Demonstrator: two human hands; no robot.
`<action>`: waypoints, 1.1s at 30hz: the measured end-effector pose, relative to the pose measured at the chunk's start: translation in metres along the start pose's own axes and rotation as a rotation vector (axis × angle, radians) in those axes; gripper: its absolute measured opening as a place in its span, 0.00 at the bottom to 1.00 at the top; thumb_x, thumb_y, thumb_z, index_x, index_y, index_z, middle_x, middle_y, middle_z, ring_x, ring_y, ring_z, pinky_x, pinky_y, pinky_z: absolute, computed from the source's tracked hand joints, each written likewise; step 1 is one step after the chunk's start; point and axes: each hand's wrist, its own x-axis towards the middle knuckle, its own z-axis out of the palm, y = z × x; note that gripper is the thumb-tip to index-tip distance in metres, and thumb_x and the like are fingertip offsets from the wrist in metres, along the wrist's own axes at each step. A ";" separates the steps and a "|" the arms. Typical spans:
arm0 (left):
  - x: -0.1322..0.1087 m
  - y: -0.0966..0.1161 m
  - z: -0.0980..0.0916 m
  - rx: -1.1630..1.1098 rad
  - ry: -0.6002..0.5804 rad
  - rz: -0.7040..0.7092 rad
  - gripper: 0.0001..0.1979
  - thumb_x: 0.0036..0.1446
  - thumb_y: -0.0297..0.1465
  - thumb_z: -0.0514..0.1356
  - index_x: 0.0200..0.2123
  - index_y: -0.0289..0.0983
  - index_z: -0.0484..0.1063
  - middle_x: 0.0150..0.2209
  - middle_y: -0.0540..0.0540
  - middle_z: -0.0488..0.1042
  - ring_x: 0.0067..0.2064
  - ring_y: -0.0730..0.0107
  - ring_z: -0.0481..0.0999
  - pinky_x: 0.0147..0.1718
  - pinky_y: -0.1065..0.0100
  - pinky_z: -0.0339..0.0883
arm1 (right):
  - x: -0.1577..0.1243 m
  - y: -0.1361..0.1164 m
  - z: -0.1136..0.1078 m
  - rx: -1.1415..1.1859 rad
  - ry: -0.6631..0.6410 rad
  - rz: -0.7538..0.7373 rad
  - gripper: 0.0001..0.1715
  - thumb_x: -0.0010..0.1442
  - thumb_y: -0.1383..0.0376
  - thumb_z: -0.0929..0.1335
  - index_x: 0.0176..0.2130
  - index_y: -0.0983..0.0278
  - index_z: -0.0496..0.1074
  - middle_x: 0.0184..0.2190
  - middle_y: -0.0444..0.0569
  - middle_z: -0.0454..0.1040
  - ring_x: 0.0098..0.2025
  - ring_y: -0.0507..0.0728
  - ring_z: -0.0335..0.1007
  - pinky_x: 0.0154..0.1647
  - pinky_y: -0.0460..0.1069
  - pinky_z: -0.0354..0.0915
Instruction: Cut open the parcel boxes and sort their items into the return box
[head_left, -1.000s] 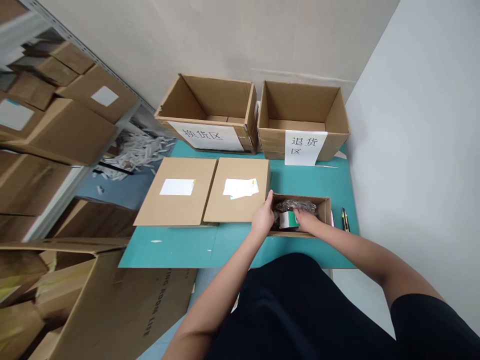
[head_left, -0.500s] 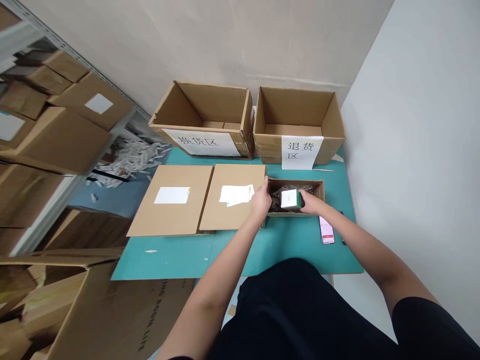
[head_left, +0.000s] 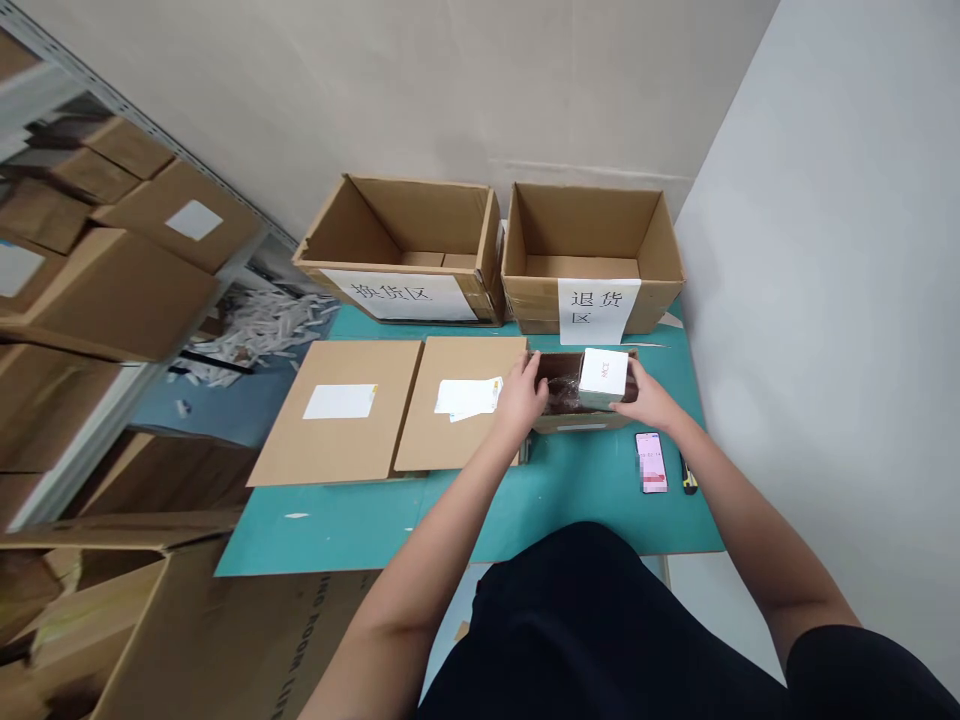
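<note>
A small open cardboard box (head_left: 585,423) stands on the green table, with clear plastic wrap (head_left: 564,393) bunched inside. My left hand (head_left: 523,398) is closed over its left edge, fingers bent inward. At the opposite end, my right hand (head_left: 651,397) grips a white carton (head_left: 603,378) with small print on top. The carton is raised partly above the box's rim. The right fingers hold its right side.
Two flat cardboard boxes with labels, a left one (head_left: 330,440) and a right one (head_left: 457,440), lie left. Behind stand two large open boxes, one left (head_left: 420,225) and one right (head_left: 589,225), with paper signs. A phone (head_left: 651,462) and a cutter (head_left: 688,476) lie right.
My right hand has lifted the white carton and tilted it, moving it right and up within the cardboard box. My left hand stays at the box's left edge. The view has shifted slightly.
</note>
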 end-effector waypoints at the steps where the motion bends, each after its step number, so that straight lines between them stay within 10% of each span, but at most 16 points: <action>1: -0.007 0.003 -0.005 -0.060 0.001 0.063 0.28 0.66 0.32 0.52 0.68 0.38 0.58 0.70 0.40 0.59 0.70 0.54 0.60 0.66 0.54 0.59 | -0.005 -0.004 -0.002 0.010 0.022 -0.009 0.50 0.52 0.66 0.75 0.67 0.57 0.53 0.63 0.56 0.68 0.61 0.65 0.69 0.61 0.61 0.66; 7: -0.054 0.028 -0.029 -0.385 -0.166 0.372 0.37 0.65 0.42 0.57 0.72 0.40 0.49 0.71 0.41 0.57 0.70 0.56 0.60 0.66 0.57 0.60 | -0.038 -0.042 -0.009 0.056 0.088 -0.057 0.49 0.51 0.66 0.76 0.66 0.56 0.56 0.61 0.54 0.71 0.58 0.66 0.71 0.58 0.62 0.68; 16: -0.114 0.042 -0.036 -0.411 -0.173 0.337 0.40 0.61 0.40 0.63 0.72 0.44 0.50 0.69 0.40 0.60 0.69 0.49 0.61 0.65 0.52 0.61 | -0.108 -0.077 0.004 0.134 0.073 -0.049 0.46 0.53 0.63 0.75 0.65 0.54 0.57 0.59 0.54 0.71 0.59 0.66 0.70 0.58 0.63 0.69; 33: -0.162 -0.038 0.083 -0.719 -0.431 0.067 0.46 0.48 0.29 0.70 0.68 0.40 0.53 0.65 0.36 0.65 0.63 0.50 0.69 0.59 0.51 0.67 | -0.123 0.101 0.141 0.366 -0.071 0.051 0.47 0.50 0.70 0.74 0.65 0.56 0.58 0.65 0.55 0.65 0.66 0.64 0.62 0.67 0.63 0.58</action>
